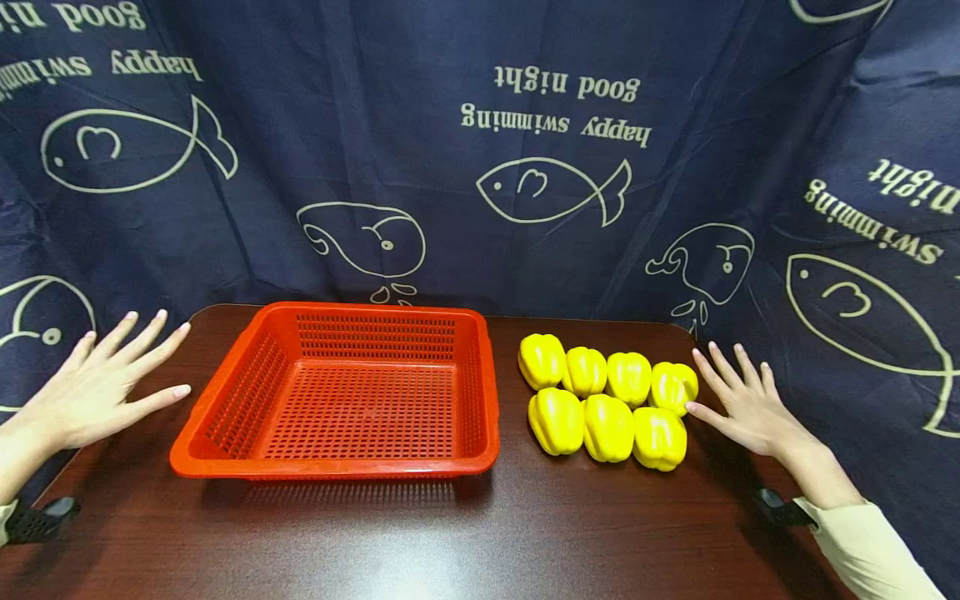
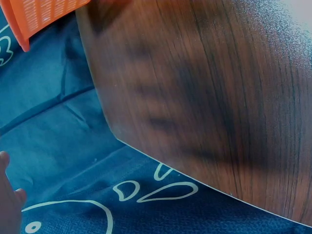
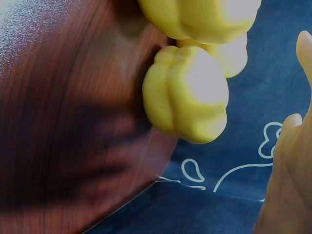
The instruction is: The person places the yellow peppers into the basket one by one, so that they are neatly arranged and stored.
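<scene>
A red perforated plastic basket [image 1: 333,468] stands on the left half of the table, with nothing inside it. To its right, several yellow bell peppers [image 1: 609,427] sit close together in two rows. My left hand [image 1: 105,383] is spread out left of the basket, apart from it, fingers straight. On the other side, my right hand [image 1: 750,408] is also spread, its thumb near the rightmost peppers; neither hand holds anything. In the right wrist view a yellow bell pepper [image 3: 185,95] appears close to part of my right hand [image 3: 290,165]. Only a sliver of my left hand [image 2: 9,200] shows in the left wrist view.
The dark wooden table [image 1: 525,533] ends at a rounded back edge. Behind and beside it hangs a dark blue curtain [image 1: 420,100] printed with fish, whales and lettering. Black straps [image 1: 783,508] circle both wrists.
</scene>
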